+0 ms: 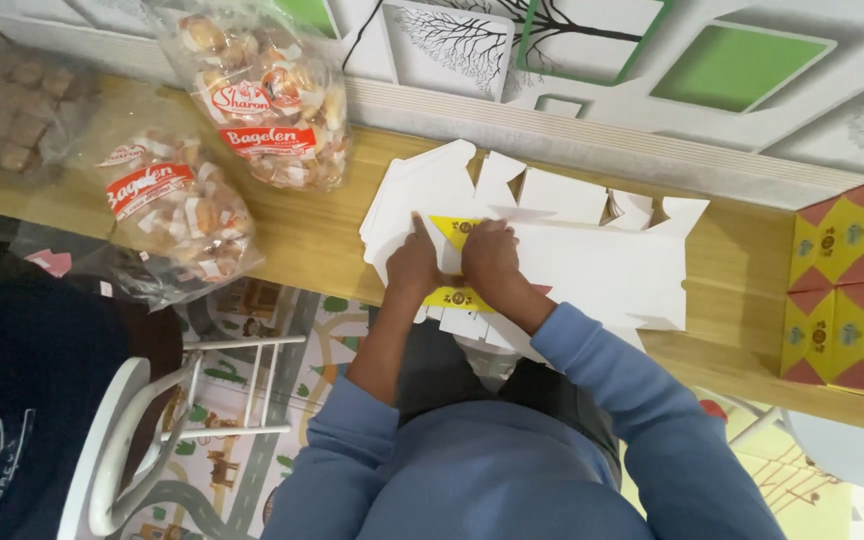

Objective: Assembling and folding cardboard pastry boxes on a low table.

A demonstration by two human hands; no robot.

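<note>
Both grips press flat, nothing clasped: left hand (413,262) with index finger stretched forward, right hand (490,258) knuckles up, fingers curled down onto the carton blank (592,262). Blank is white card, unfolded, yellow printed panel (452,232) showing between and below the hands. It lies on the wooden surface (322,235), near edge overhanging toward the body, far flaps close to the wall ledge (592,125). Hands side by side, nearly touching, at the blank's left part. Forearms in blue sleeves (602,370) rise from the lap, converging. Open surface to the right of the blank, up to the stacked yellow boxes (847,285). To the left, bare wood, then two snack bags (177,205), well apart from the hands. White chair (117,450) lower left.
</note>
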